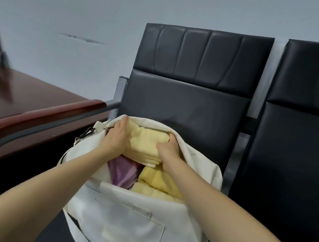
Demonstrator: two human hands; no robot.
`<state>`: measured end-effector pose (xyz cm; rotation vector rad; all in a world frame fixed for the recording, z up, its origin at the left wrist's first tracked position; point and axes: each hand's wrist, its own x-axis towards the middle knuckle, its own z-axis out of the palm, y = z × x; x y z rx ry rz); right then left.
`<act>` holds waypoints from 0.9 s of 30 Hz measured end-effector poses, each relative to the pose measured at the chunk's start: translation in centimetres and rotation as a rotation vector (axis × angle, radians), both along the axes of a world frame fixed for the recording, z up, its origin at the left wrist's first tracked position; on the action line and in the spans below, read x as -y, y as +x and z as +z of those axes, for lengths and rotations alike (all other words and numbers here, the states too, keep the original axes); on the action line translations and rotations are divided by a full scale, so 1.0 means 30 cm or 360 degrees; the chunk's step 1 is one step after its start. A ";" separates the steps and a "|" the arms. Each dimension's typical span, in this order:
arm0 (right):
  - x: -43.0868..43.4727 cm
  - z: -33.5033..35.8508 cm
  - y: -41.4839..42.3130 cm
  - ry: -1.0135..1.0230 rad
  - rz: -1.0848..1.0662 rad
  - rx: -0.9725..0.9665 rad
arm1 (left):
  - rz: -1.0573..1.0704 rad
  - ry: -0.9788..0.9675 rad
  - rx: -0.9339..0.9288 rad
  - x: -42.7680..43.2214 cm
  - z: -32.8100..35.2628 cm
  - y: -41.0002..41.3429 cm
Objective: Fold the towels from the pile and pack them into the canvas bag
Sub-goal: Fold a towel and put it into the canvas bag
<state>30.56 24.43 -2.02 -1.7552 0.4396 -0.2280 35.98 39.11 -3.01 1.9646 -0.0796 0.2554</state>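
Observation:
A cream canvas bag [130, 226] stands open on the seat of a black chair. A folded yellow towel [145, 145] sits at the far side of the bag's mouth. My left hand [117, 135] grips its left end, and my right hand [168, 149] grips its right end, thumb on top. Both hands are partly inside the bag's opening. Lower in the bag lie a purple towel [122, 173] on the left and another yellow towel [156, 183] on the right. The towel pile is out of view.
The black padded chair [188, 96] has a dark red wooden armrest [39, 119] on the left. A second black chair [302, 139] stands to the right. A dark wooden table [18, 92] lies at the left, against a pale wall.

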 end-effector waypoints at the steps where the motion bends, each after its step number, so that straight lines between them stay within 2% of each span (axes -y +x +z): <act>1: -0.023 -0.004 0.014 -0.0058 -0.0021 0.0002 | 0.0014 0.0045 -0.0056 -0.001 -0.003 -0.013; 2: -0.046 -0.003 0.025 -0.0118 -0.0043 -0.0020 | 0.0110 0.0160 0.0020 -0.007 -0.002 -0.006; 4: -0.074 -0.015 0.047 -0.0183 -0.0119 -0.0118 | 0.0141 0.0665 0.0246 -0.008 -0.018 -0.004; 5: -0.080 -0.029 0.056 -0.0194 -0.0164 -0.0156 | 0.0037 0.0964 0.0361 0.000 -0.027 0.009; 7: -0.092 -0.056 0.056 -0.0244 -0.0248 -0.0241 | -0.0104 0.1559 0.0402 -0.015 -0.030 0.007; 8: -0.096 -0.063 0.048 -0.0250 -0.0282 -0.0254 | -0.0172 0.1613 0.0346 -0.025 -0.014 -0.007; 10: -0.101 -0.074 0.042 -0.0263 -0.0289 -0.0268 | 0.0007 0.1685 0.0274 -0.031 -0.021 -0.057; 11: -0.105 -0.077 0.043 -0.0269 -0.0252 -0.0286 | 0.0149 0.1739 0.0345 -0.027 -0.006 -0.089; 12: -0.113 -0.070 0.034 -0.0274 -0.0207 -0.0297 | 0.0154 0.1847 0.0499 -0.025 -0.020 -0.085; 13: -0.119 -0.066 0.032 -0.0256 -0.0147 -0.0311 | 0.0073 0.2008 0.0583 -0.020 -0.038 -0.072; 15: -0.138 -0.051 0.002 -0.0196 0.0004 -0.0336 | -0.0267 0.2175 0.0361 -0.037 -0.050 -0.078; 17: -0.143 -0.039 -0.044 -0.0164 0.0192 -0.0312 | -0.0420 0.2173 0.0221 -0.048 -0.043 -0.088; 19: -0.136 -0.023 -0.119 -0.0383 0.0474 -0.0320 | -0.0439 0.2185 0.0168 -0.042 -0.036 -0.082; 21: -0.102 0.001 -0.162 -0.1070 0.0623 -0.0262 | -0.0449 0.2184 0.0095 -0.038 -0.031 -0.058; 22: -0.076 0.017 -0.165 -0.1387 0.0582 -0.0186 | -0.0450 0.2163 0.0047 -0.039 -0.041 -0.035; 23: -0.052 0.029 -0.159 -0.1566 0.0507 -0.0130 | -0.0454 0.2136 -0.0015 -0.042 -0.054 -0.015; 25: -0.005 0.043 -0.134 -0.1675 0.0476 -0.0039 | -0.0442 0.2075 -0.0051 -0.031 -0.060 -0.004; 27: 0.007 0.038 -0.106 -0.1712 0.0599 -0.0096 | -0.0398 0.1957 0.0039 -0.010 -0.044 -0.013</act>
